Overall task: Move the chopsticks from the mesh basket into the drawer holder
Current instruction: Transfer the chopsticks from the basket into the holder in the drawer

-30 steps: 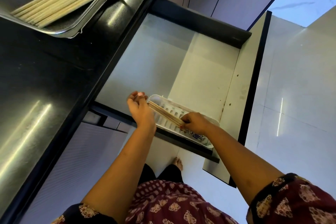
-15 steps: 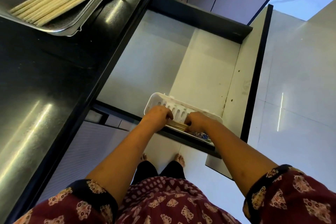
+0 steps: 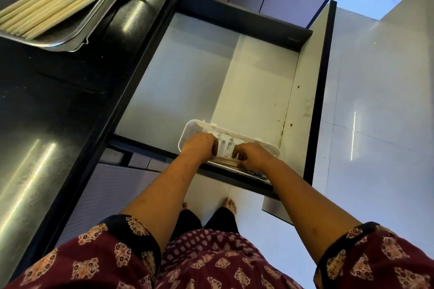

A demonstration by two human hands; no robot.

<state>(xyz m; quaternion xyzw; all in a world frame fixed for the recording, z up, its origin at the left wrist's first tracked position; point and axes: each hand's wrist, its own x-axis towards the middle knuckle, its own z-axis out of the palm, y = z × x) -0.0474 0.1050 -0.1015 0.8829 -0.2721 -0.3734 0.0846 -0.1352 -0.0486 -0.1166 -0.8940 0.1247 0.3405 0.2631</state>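
Left hand (image 3: 199, 147) and right hand (image 3: 254, 157) are both curling fingers down onto a chopstick bundle (image 3: 225, 161) lying in the white holder (image 3: 191, 124) at the open drawer's (image 3: 187, 77) front. Other chopsticks (image 3: 47, 12) are lying heaped in the mesh basket (image 3: 65, 48) on the black counter (image 3: 58, 101).

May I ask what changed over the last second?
The left hand dropped from beside the white slotted plastic holder onto the wooden chopsticks, gripping them with the right hand; they now lie along the holder's near side. The steel mesh basket stayed put.
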